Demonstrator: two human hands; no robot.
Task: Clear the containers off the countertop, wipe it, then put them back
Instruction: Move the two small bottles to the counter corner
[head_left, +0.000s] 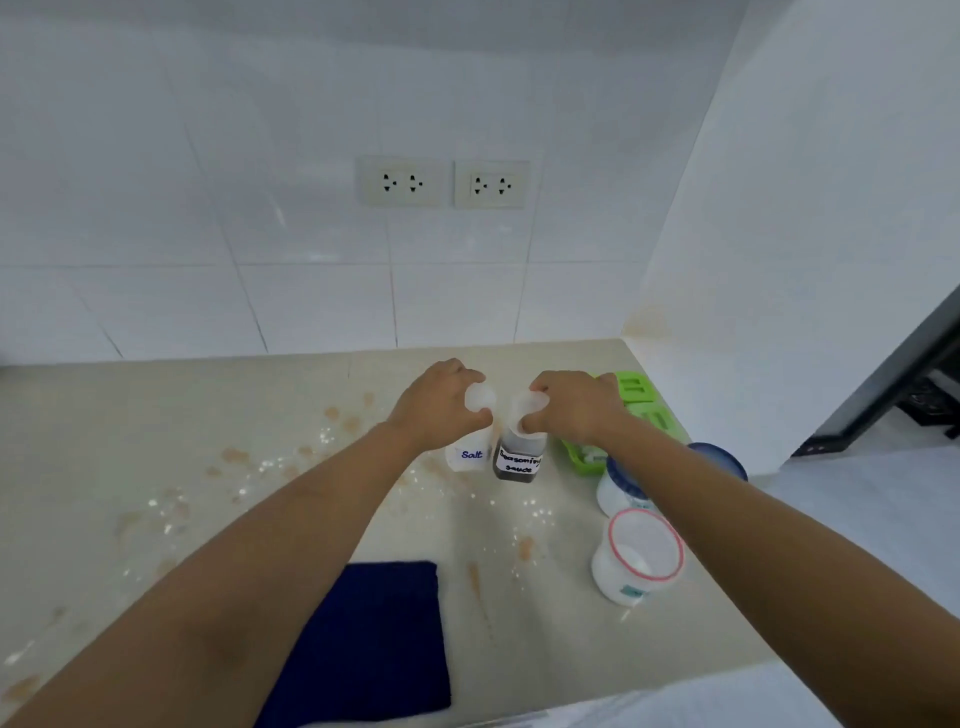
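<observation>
Two small clear containers stand side by side on the beige countertop (156, 426). The one labelled "Salt" (470, 456) has my left hand (439, 402) closed around its white cap. My right hand (571, 405) grips the top of the dark "Seasoning sauce" container (517, 462). Both seem to rest on the counter. Orange stains and white spilled grains spread over the counter around them. A folded dark blue cloth (374, 639) lies near the front edge.
A green tray (644, 400) sits behind my right hand by the side wall. A blue-lidded white tub (621, 488) and a red-rimmed white tub (639, 556) stand at the right. Wall sockets (441, 183) are on the tiled back wall.
</observation>
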